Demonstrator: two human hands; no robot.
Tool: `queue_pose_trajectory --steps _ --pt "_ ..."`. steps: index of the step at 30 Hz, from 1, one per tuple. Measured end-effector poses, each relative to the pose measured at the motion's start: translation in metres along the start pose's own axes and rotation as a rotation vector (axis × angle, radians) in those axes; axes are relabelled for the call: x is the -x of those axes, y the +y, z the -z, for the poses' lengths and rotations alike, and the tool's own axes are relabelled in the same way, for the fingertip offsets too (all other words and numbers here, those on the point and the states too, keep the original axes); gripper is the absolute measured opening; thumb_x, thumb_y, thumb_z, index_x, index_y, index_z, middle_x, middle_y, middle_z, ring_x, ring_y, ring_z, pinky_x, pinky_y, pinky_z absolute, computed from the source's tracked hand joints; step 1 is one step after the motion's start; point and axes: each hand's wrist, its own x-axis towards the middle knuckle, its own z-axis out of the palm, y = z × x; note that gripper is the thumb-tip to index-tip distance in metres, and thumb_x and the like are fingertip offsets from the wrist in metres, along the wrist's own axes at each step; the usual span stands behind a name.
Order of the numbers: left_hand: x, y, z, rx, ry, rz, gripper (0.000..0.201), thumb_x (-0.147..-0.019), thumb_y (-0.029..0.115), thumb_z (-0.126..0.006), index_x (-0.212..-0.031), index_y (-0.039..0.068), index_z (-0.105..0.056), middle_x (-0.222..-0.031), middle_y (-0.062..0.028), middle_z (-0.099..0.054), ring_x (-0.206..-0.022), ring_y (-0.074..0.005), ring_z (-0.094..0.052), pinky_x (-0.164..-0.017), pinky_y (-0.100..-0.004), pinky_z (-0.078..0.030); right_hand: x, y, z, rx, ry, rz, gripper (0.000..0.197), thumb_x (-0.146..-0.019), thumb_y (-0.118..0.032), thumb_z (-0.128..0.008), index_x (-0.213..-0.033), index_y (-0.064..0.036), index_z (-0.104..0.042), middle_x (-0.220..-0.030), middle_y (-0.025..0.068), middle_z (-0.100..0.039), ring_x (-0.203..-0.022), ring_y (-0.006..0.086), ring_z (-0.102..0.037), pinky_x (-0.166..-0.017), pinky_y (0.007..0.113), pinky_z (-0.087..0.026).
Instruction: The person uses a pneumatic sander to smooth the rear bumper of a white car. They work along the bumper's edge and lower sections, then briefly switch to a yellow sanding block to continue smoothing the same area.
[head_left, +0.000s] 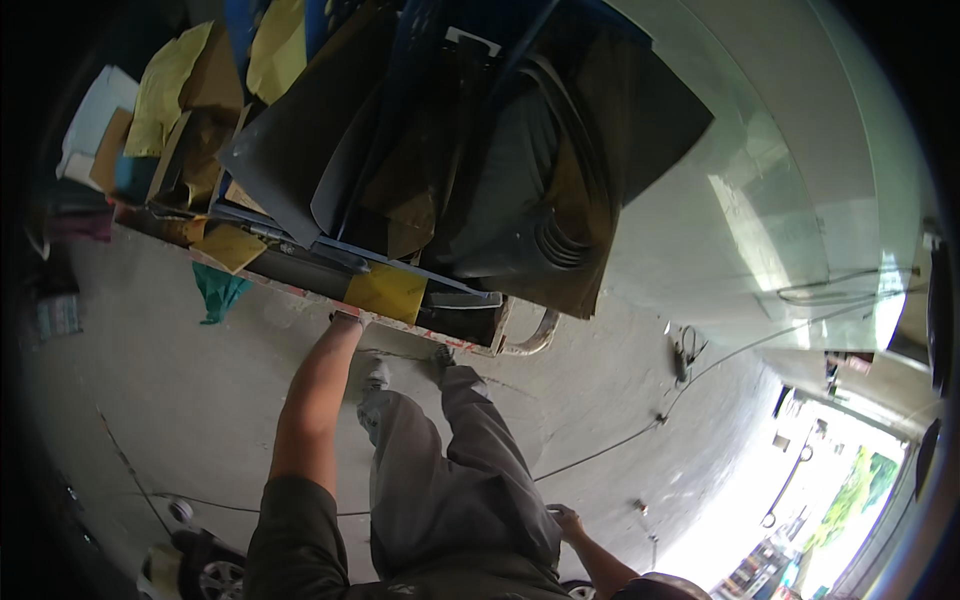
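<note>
My left arm reaches forward to a cart's shallow tray with a chipped red-and-white rim. At that front rim is my left hand, its fingers mostly hidden, so its grip does not show. Just above it in the tray lies a yellow sheet; a smaller yellow piece is farther left. Large dark sheets and a curled grey sheet stand in the rack behind. Beside my right hip hangs my right hand, fingers loosely bent and apart, with nothing visible in it.
A bent metal handle sticks out at the tray's right end. Green cloth hangs below its left part. A cable crosses the concrete floor behind my legs. Car bodywork stands at the right; a wheel shows at lower left.
</note>
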Motion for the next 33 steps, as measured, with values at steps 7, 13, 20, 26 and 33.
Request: queue_pose_trajectory --steps 7,13,20,26,33 --pt "0.087 0.026 0.061 0.172 -0.025 0.070 0.028 -0.096 0.025 -0.069 -0.118 0.008 -0.076 -0.100 -0.0210 -0.074 -0.092 -0.0431 -0.071 -0.078 -0.0547 -0.056 0.024 -0.085 -0.095 -0.084 0.285 -0.303 0.037 -0.094 -0.039 -0.074 -0.124 -0.0175 -0.078 -0.114 0.0207 -0.078 -0.111 0.0415 -0.074 -0.092 0.050 -0.059" --pt "0.237 0.118 0.133 0.715 -0.387 -0.645 0.045 -0.085 -0.002 -0.071 -0.129 0.005 -0.072 -0.139 -0.0161 -0.071 -0.134 -0.0342 -0.065 -0.113 -0.0445 -0.052 -0.018 -0.282 -0.099 -1.465 0.004 0.000 0.058 -0.111 -0.038 -0.063 -0.154 -0.0024 -0.049 -0.134 0.0146 -0.067 -0.108 0.0200 -0.071 -0.096 0.040 -0.060" --pt "0.178 0.091 0.107 0.544 -0.597 -0.630 0.069 -0.087 0.005 -0.062 -0.154 -0.004 -0.051 -0.151 -0.0270 -0.057 -0.142 -0.0448 -0.053 -0.122 -0.0482 -0.041 -0.003 -0.281 -0.120 -0.981 0.471 -0.067 0.036 -0.104 -0.016 -0.064 -0.138 -0.0033 -0.067 -0.116 0.0095 -0.074 -0.101 0.0166 -0.070 -0.091 0.032 -0.057" --pt "-0.029 0.011 -0.007 -0.093 -0.104 -0.322 0.035 -0.103 0.029 -0.058 -0.116 0.000 -0.070 -0.109 -0.0319 -0.073 -0.104 -0.0507 -0.070 -0.093 -0.0593 -0.055 0.050 -0.168 -0.172 -0.762 0.621 -0.350 0.036 -0.101 -0.019 -0.065 -0.134 -0.0045 -0.070 -0.116 0.0125 -0.078 -0.106 0.0212 -0.072 -0.096 0.035 -0.056" --pt "-0.088 -0.028 -0.041 -0.448 -0.498 -0.318 0.042 -0.099 0.029 -0.053 -0.119 -0.001 -0.076 -0.117 -0.0342 -0.073 -0.113 -0.0521 -0.069 -0.100 -0.0576 -0.054 0.117 -0.087 -0.254 -0.910 0.643 -0.664 0.033 -0.102 -0.017 -0.067 -0.131 -0.0030 -0.071 -0.117 0.0131 -0.078 -0.108 0.0202 -0.072 -0.097 0.035 -0.055"
